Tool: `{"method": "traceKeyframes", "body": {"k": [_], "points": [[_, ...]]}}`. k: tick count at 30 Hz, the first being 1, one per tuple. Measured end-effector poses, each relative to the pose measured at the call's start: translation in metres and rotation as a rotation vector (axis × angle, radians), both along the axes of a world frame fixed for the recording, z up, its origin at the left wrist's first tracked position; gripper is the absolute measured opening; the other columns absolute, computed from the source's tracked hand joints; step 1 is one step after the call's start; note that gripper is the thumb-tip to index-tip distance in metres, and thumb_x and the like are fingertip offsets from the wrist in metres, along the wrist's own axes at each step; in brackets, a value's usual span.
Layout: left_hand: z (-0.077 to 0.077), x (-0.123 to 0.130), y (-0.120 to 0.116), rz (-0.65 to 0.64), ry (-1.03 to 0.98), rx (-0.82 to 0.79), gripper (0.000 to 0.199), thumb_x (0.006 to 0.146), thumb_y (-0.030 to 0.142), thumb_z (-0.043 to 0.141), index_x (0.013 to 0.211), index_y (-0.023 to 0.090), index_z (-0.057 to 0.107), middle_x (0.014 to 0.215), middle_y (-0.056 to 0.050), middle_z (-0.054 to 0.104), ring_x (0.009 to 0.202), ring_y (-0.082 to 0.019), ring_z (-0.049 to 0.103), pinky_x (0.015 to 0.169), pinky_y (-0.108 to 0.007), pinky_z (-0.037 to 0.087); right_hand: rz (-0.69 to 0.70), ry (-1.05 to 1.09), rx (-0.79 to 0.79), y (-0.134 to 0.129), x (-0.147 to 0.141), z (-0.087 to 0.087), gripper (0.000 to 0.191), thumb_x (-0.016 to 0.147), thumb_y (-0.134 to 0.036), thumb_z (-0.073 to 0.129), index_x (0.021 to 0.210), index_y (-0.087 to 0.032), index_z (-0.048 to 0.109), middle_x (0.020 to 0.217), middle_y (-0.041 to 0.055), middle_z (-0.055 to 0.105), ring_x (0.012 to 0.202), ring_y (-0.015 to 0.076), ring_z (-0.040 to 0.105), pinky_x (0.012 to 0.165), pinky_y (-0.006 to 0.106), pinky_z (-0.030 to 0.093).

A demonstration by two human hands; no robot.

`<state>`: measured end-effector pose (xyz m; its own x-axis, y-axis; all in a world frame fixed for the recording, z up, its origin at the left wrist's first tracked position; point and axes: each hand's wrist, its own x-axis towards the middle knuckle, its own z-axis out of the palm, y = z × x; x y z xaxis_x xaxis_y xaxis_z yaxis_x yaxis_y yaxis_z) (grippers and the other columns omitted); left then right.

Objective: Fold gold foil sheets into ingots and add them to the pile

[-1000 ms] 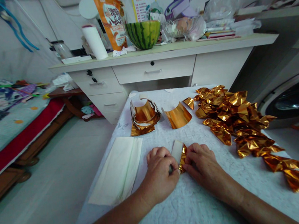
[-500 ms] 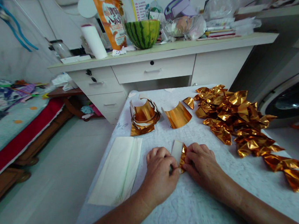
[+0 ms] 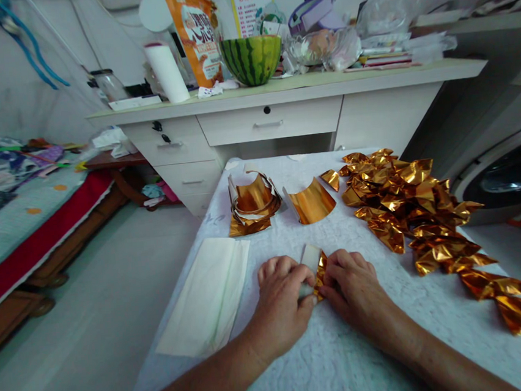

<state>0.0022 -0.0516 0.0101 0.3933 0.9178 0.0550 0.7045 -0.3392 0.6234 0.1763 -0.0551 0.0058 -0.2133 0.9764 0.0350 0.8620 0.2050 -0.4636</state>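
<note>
Between my hands, low in the middle of the head view, lies a small sheet of gold foil paper [image 3: 311, 258], its pale back showing and a crinkled gold strip along its right side. My left hand [image 3: 282, 291] is closed at its left edge, with thumb and forefinger on the paper. My right hand [image 3: 349, 285] pinches the gold side; its fingertips hide part of the fold. Beyond them stand a curved gold sheet [image 3: 312, 204] and a curled stack of gold sheets [image 3: 253, 203]. Many folded gold foil pieces [image 3: 394, 201] are heaped at the right.
A folded cream paper sheet [image 3: 208, 296] lies left of my hands on the cloth-covered table [image 3: 295, 364]. Behind it stands a white desk [image 3: 276, 120] bearing a cut watermelon [image 3: 252, 60] and a paper roll [image 3: 167, 72]. A front-loading washer [image 3: 511, 165] is at the right, a bed [image 3: 37, 223] at the left.
My left forefinger has straightened slightly over the paper. My right hand keeps its pinch, and the view has shifted very slightly.
</note>
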Motion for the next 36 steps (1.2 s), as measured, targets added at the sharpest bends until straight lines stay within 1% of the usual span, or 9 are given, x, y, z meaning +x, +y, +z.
{"method": "traceKeyframes", "body": {"k": [3, 7, 13, 15, 19, 23, 29, 32, 36], "points": [[0.0009, 0.0002, 0.0014, -0.023, -0.013, 0.015, 0.027, 0.073, 0.012, 0.067, 0.094, 0.028, 0.063, 0.101, 0.000, 0.054, 0.104, -0.022, 0.043, 0.092, -0.039, 0.031, 0.006, -0.003, 0.005, 0.0000, -0.0002, -0.0004, 0.012, 0.082, -0.017, 0.065, 0.071, -0.021, 0.062, 0.093, 0.0061, 0.058, 0.091, 0.0254, 0.050, 0.076, 0.040, 0.040], [0.0002, 0.0001, 0.0022, -0.029, -0.008, 0.019, 0.020, 0.075, 0.015, 0.068, 0.089, 0.029, 0.067, 0.100, 0.000, 0.054, 0.104, -0.022, 0.044, 0.092, -0.040, 0.031, 0.009, -0.012, 0.018, -0.0005, -0.0001, -0.0016, 0.015, 0.086, -0.022, 0.062, 0.071, -0.020, 0.060, 0.092, 0.0065, 0.058, 0.090, 0.0255, 0.050, 0.075, 0.040, 0.040], [0.0010, -0.0016, 0.0028, -0.046, 0.026, -0.016, 0.018, 0.076, 0.019, 0.069, 0.091, 0.029, 0.068, 0.105, 0.000, 0.055, 0.107, -0.023, 0.045, 0.095, -0.042, 0.031, 0.033, 0.004, 0.040, -0.0019, 0.0024, -0.0022, 0.010, 0.082, -0.016, 0.063, 0.076, -0.021, 0.058, 0.093, 0.0055, 0.057, 0.089, 0.0243, 0.049, 0.074, 0.037, 0.038], [0.0021, -0.0026, 0.0035, -0.053, 0.028, -0.030, 0.020, 0.076, 0.019, 0.069, 0.093, 0.029, 0.067, 0.106, 0.000, 0.055, 0.108, -0.023, 0.045, 0.096, -0.042, 0.032, 0.032, 0.011, 0.047, -0.0027, 0.0025, -0.0020, 0.009, 0.082, -0.019, 0.064, 0.078, -0.021, 0.056, 0.092, 0.0053, 0.056, 0.087, 0.0242, 0.048, 0.073, 0.037, 0.037], [0.0030, -0.0039, 0.0047, -0.070, 0.029, -0.049, 0.022, 0.076, 0.019, 0.068, 0.095, 0.029, 0.067, 0.107, -0.001, 0.054, 0.109, -0.024, 0.045, 0.097, -0.043, 0.032, 0.033, 0.015, 0.086, -0.0045, 0.0010, -0.0026, 0.013, 0.082, -0.028, 0.065, 0.080, -0.022, 0.054, 0.090, 0.0047, 0.054, 0.085, 0.0243, 0.046, 0.073, 0.038, 0.036], [0.0030, -0.0034, 0.0050, -0.069, 0.036, -0.058, 0.021, 0.077, 0.020, 0.066, 0.096, 0.029, 0.067, 0.107, -0.001, 0.054, 0.109, -0.024, 0.045, 0.097, -0.043, 0.033, 0.040, 0.006, 0.104, -0.0043, 0.0003, -0.0053, 0.014, 0.083, -0.030, 0.064, 0.084, -0.022, 0.052, 0.090, 0.0044, 0.053, 0.085, 0.0242, 0.045, 0.072, 0.037, 0.035], [0.0067, -0.0036, 0.0042, -0.075, 0.047, -0.056, 0.018, 0.078, 0.020, 0.065, 0.095, 0.028, 0.067, 0.104, -0.001, 0.055, 0.107, -0.024, 0.046, 0.096, -0.042, 0.034, 0.037, 0.009, 0.065, -0.0011, 0.0031, -0.0058, 0.018, 0.081, -0.021, 0.062, 0.096, -0.024, 0.052, 0.096, 0.0047, 0.055, 0.090, 0.0256, 0.047, 0.074, 0.037, 0.035], [0.0081, -0.0040, 0.0046, -0.077, 0.044, -0.067, 0.019, 0.078, 0.019, 0.065, 0.094, 0.028, 0.067, 0.104, -0.001, 0.055, 0.108, -0.024, 0.046, 0.096, -0.042, 0.034, 0.055, 0.011, 0.054, 0.0001, 0.0053, -0.0048, 0.024, 0.080, -0.015, 0.061, 0.100, -0.025, 0.053, 0.098, 0.0042, 0.057, 0.091, 0.0245, 0.049, 0.075, 0.036, 0.035], [0.0071, -0.0042, 0.0052, -0.079, 0.040, -0.066, 0.020, 0.077, 0.018, 0.065, 0.094, 0.029, 0.067, 0.104, -0.001, 0.055, 0.108, -0.024, 0.045, 0.096, -0.042, 0.033, 0.073, 0.011, 0.072, 0.0010, 0.0088, -0.0058, 0.031, 0.080, -0.012, 0.058, 0.107, -0.027, 0.054, 0.100, 0.0039, 0.058, 0.090, 0.0226, 0.050, 0.075, 0.034, 0.036]]}}
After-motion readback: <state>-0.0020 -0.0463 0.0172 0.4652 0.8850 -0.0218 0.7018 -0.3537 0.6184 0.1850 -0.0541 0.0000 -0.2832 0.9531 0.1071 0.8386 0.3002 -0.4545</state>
